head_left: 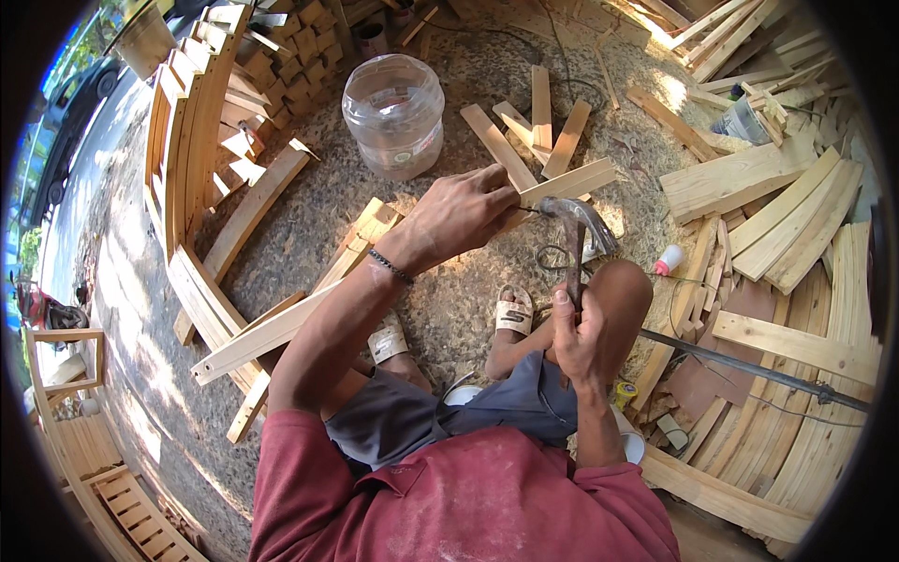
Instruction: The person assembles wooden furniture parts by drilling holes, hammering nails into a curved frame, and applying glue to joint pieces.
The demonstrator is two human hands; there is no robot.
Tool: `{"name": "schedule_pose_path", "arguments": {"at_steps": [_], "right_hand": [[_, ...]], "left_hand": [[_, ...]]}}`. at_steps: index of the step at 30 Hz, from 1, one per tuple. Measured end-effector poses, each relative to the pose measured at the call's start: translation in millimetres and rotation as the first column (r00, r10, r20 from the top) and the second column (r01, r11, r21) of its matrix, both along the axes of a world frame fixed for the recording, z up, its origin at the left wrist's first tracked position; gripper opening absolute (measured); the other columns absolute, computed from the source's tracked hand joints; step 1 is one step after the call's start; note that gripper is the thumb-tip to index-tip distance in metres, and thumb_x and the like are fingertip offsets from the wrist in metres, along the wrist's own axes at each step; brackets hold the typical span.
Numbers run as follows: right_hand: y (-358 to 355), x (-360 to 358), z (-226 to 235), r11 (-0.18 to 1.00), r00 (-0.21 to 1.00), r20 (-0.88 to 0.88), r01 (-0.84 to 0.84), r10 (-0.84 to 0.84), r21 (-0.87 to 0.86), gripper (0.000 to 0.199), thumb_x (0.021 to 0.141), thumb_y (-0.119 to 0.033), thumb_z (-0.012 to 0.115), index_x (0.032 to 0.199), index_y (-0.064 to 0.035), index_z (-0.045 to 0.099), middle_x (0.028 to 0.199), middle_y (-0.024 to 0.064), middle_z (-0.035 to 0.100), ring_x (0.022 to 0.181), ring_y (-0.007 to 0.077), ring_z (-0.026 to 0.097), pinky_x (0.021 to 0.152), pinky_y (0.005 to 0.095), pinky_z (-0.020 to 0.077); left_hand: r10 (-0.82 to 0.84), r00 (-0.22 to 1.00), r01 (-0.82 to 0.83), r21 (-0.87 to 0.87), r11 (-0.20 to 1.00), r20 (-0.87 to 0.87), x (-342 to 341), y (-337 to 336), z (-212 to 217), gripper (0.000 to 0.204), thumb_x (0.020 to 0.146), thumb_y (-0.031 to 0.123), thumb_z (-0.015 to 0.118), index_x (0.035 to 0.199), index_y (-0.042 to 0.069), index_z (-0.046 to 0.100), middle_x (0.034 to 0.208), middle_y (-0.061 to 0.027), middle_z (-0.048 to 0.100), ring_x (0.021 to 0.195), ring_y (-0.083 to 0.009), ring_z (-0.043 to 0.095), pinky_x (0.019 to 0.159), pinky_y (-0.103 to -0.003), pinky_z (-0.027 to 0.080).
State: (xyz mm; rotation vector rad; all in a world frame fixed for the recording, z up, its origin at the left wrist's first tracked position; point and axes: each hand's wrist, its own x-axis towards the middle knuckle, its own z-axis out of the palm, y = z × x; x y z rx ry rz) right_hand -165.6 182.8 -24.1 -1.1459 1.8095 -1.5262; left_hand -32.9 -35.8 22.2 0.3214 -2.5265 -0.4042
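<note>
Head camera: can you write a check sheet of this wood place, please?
Surface: ground covered in sawdust.
Job's things: long wooden slat; hammer, its head by the slat's end.
Clutter: clear plastic jar, loose offcuts, plank stacks, small white bottle.
Hands: left hand pinches at the slat's end; right hand grips the hammer handle.
Cables: thin dark cord near the knee; dark rod.
Surroundings: slatted wooden frames, road with a parked car.
</note>
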Motion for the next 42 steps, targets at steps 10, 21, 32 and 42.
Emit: {"name": "schedule_pose_path", "arguments": {"at_steps": [10,21,32,42], "right_hand": [[5,-12,-8,0.998,0.997,0.073,0.017,-0.021,0.061,0.020,0.104,-0.022,0.052,0.105,-0.0028,0.057,0.060,-0.0066,0.043,0.047,0.0009,0.038,0.042,0.0210,0.0284],[-1,-4,4,0.986,0.969,-0.245,0.010,0.031,0.166,0.027,0.104,-0.023,0.053,0.094,0.0013,0.058,0.067,0.0108,0.061,0.058,0.0178,0.061,0.052,0.0339,0.0457],[16,-10,52,0.959,0.984,-0.180,-0.047,-0.004,-0.279,0.024,0.106,-0.021,0.041,0.110,-0.0008,0.053,0.062,-0.0029,0.041,0.049,0.0050,0.039,0.043,0.0215,0.0323],[3,-15,5,0.990,0.953,-0.304,0.038,0.006,0.137,0.030,0.105,-0.027,0.049,0.095,0.0001,0.059,0.063,0.0062,0.054,0.055,0.0156,0.054,0.051,0.0338,0.0414]], "left_hand": [[0.004,1.000,-0.004,-0.028,1.000,-0.006,-1,-2,-2,0.019,0.090,0.022,0.071,0.094,0.005,0.067,0.089,-0.0079,0.060,0.078,-0.0266,0.064,0.066,-0.039,0.055],[-0.014,1.000,0.014,-0.004,1.000,-0.024,-1,-2,-3,0.017,0.088,0.020,0.071,0.095,0.005,0.066,0.090,-0.0079,0.060,0.079,-0.0266,0.064,0.068,-0.039,0.055],[0.006,1.000,-0.006,0.002,1.000,-0.006,0,0,-4,0.016,0.087,0.019,0.072,0.095,0.005,0.068,0.089,-0.0074,0.060,0.079,-0.0258,0.064,0.068,-0.038,0.055],[-0.016,0.999,0.017,0.019,1.000,-0.047,-3,0,-3,0.015,0.088,0.019,0.072,0.095,0.006,0.069,0.089,-0.0072,0.060,0.079,-0.0255,0.064,0.068,-0.038,0.055]]}}
